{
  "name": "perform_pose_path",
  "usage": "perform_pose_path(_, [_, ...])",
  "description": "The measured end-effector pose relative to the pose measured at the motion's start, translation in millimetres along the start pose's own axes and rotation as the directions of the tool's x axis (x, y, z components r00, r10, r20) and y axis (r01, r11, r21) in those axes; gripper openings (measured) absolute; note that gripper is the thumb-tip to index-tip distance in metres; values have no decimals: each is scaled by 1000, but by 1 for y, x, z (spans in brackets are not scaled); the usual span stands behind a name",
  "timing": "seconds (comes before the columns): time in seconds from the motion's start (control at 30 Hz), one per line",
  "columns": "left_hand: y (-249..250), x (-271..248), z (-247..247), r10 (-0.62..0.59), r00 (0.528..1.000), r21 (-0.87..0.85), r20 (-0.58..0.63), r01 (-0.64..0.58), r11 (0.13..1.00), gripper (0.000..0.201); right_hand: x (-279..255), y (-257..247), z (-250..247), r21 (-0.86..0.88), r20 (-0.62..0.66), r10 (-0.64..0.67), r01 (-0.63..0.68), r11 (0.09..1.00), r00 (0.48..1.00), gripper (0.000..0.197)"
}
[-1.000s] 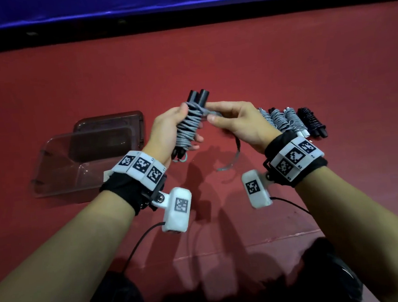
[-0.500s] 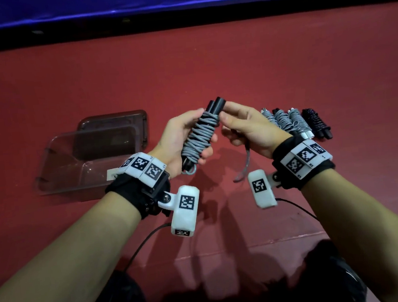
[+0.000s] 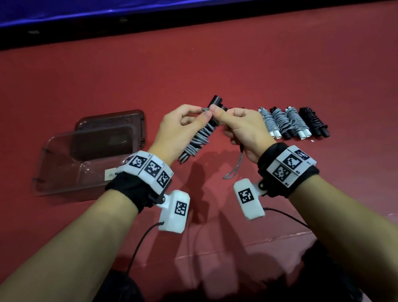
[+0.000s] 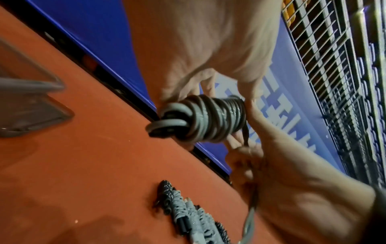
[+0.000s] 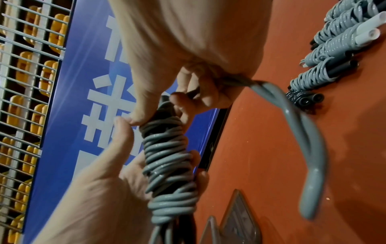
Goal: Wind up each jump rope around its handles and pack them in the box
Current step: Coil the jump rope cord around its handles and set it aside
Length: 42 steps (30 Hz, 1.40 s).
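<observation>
L hand (image 3: 179,126) wraps the grey jump rope bundle (image 3: 198,141), fingers curled round the coils, held above the red worktop (image 3: 209,65). Bundle's long axis runs diagonal: black handle tips (image 3: 216,101) up and away, coil end down toward L wrist. R hand (image 3: 241,129) is at the top end, thumb and fingers pinching the rope near the handle tips; loose tail loop (image 3: 234,169) hangs below R palm. So last turns/tuck happen at the far end, R hand nearer, L just steadies, imo. Clear box (image 3: 50,164) sits open left of L hand, nothing visible inside, lid (image 3: 140,122) behind it. Four wound ropes (image 3: 291,121) lie side by side right of R hand, not yet packed.
</observation>
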<state>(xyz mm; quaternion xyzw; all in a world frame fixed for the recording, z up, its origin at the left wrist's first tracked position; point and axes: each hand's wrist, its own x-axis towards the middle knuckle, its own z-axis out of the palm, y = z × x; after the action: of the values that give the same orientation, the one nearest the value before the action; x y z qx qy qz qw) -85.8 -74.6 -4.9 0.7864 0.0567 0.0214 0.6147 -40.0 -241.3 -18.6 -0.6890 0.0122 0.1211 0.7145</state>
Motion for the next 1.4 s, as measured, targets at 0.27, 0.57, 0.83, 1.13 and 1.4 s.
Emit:
perform_pose_path(0.27, [-8, 4, -1, -186, 982, -91, 34, 189, 978, 32, -1, 3, 5, -144, 8, -26, 27, 989, 1000, 43])
perform_pose_path(0.57, [4, -2, -11, -345, 936, -388, 64, 342, 856, 43, 5, -9, -4, -133, 249, -9, 44, 990, 968, 14])
perform_pose_path(0.83, [20, -11, -12, -379, 849, -515, 368, 526, 677, 38, -4, -13, -5, -39, 500, -43, 72, 997, 865, 30])
perform_pose_path(1.13, [0, -1, 8, -36, 997, 29, -71, 38, 999, 23, -2, 0, -4, -111, 59, -79, 85, 990, 995, 47])
perform_pose_path(1.4, [-4, 1, 4, -99, 994, -114, -49, 93, 989, 12, 1, -10, -9, -256, 236, 20, 42, 966, 972, 44])
